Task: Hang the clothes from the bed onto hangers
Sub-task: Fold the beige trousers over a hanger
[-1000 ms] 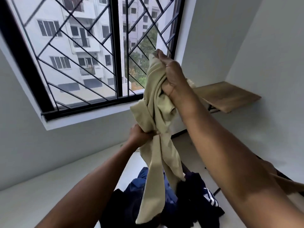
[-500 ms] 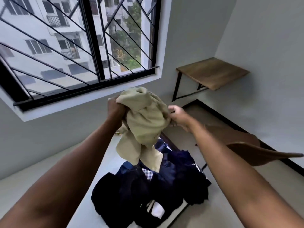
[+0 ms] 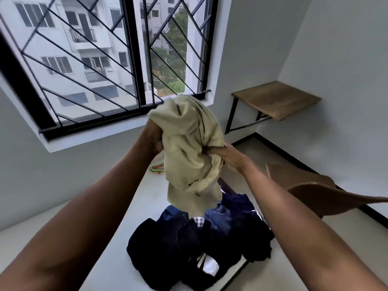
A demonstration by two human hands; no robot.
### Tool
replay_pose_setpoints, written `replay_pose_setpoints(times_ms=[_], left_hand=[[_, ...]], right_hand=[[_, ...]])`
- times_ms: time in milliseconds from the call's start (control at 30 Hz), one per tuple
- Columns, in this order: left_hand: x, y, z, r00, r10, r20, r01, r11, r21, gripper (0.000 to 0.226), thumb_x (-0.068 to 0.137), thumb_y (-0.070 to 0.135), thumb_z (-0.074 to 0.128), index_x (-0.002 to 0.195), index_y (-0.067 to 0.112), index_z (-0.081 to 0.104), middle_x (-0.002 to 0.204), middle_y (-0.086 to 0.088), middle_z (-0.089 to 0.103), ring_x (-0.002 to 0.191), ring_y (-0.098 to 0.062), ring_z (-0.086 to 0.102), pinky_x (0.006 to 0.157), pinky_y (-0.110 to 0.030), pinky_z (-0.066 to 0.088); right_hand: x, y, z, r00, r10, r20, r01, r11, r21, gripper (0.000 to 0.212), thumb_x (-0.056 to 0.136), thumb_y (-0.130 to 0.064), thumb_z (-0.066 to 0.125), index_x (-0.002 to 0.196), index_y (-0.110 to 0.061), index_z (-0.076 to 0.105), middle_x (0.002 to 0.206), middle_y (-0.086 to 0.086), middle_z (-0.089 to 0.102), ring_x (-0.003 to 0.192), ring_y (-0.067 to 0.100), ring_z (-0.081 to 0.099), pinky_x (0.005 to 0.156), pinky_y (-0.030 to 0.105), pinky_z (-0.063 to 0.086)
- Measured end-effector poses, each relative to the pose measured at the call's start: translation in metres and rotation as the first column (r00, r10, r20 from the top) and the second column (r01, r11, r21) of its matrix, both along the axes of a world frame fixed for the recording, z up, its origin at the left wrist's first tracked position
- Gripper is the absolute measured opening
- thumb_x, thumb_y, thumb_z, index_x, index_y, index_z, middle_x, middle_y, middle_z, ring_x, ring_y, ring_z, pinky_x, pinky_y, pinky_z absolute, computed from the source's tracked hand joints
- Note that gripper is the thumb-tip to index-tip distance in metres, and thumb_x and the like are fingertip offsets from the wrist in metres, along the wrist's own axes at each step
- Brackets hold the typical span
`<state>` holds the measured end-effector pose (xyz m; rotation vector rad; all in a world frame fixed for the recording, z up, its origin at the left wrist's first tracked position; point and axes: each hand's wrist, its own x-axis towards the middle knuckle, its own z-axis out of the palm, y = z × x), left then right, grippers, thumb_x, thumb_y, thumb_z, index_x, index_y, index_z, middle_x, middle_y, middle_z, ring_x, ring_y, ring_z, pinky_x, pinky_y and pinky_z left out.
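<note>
While the beige garment (image 3: 189, 148) is held bunched above the dark pile (image 3: 199, 244) at the right edge of the bed (image 3: 117, 259), fabric is clenched in the left hand (image 3: 154, 140) and pinched by the right hand (image 3: 228, 157) — straightening is judged underway; a hanger (image 3: 156, 168) from the far end is needed next

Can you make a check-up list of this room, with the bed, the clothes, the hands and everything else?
Surface: pale bed, partly covered.
Job's things: beige garment held up, bunched; dark clothes pile on the bed; coloured hangers lying beyond it.
Clutter: nothing seen.
Grippers: left hand and right hand both grip the garment.
Cables: nothing seen.
Surroundings: barred window, wooden table by the wall, brown chair at right.
</note>
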<state>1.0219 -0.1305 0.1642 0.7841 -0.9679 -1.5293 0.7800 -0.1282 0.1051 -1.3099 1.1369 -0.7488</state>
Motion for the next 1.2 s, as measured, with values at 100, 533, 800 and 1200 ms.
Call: replay_pose_setpoints(times_ms=[100,533,800,1200], left_hand=[[0.021,0.006,0.009,0.993,0.022,-0.112,-0.020,1.000,0.020,0.046,0.107,0.046,0.045,0.118,0.006,0.065,0.107,-0.017,0.071,0.107,-0.031,0.066,0.095,-0.041,0.056],[0.111,0.114,-0.031,0.971,-0.019,0.238,0.021,1.000,-0.007,0.080,0.085,0.051,0.077,0.144,0.007,0.047,0.119,-0.013,0.070,0.096,-0.014,0.071,0.075,-0.029,0.059],[0.172,0.202,0.014,0.478,0.740,0.473,0.145,0.464,-0.874,0.097,0.084,0.051,0.072,0.159,0.005,0.031,0.169,-0.013,0.022,0.154,-0.032,0.024,0.124,-0.047,0.023],[0.204,0.355,0.061,0.405,0.714,0.571,-0.067,0.646,-0.760,0.036,0.086,0.011,0.067,0.056,0.025,0.052,0.053,0.014,0.054,0.052,0.005,0.044,0.051,-0.030,0.037]], right_hand=[[0.034,0.023,0.012,0.967,-0.189,0.170,0.200,0.978,-0.053,0.029,0.092,-0.014,0.076,0.120,-0.011,0.071,0.116,0.015,0.076,0.110,0.032,0.073,0.102,0.047,0.057],[0.137,0.118,0.069,0.701,-0.446,0.556,0.442,0.884,0.152,0.041,0.094,-0.015,0.065,0.133,-0.002,0.066,0.127,0.024,0.070,0.111,0.038,0.072,0.091,0.049,0.062],[0.199,0.196,0.090,0.760,-0.443,0.476,0.346,0.895,0.281,0.026,0.099,-0.018,0.053,0.114,-0.005,0.069,0.103,0.021,0.074,0.086,0.034,0.072,0.082,0.045,0.060],[0.237,0.338,0.045,1.000,-0.021,-0.002,0.021,0.976,0.217,0.109,0.084,-0.095,0.027,0.136,-0.006,0.063,0.123,0.019,0.073,0.117,0.031,0.066,0.100,0.046,0.048]])
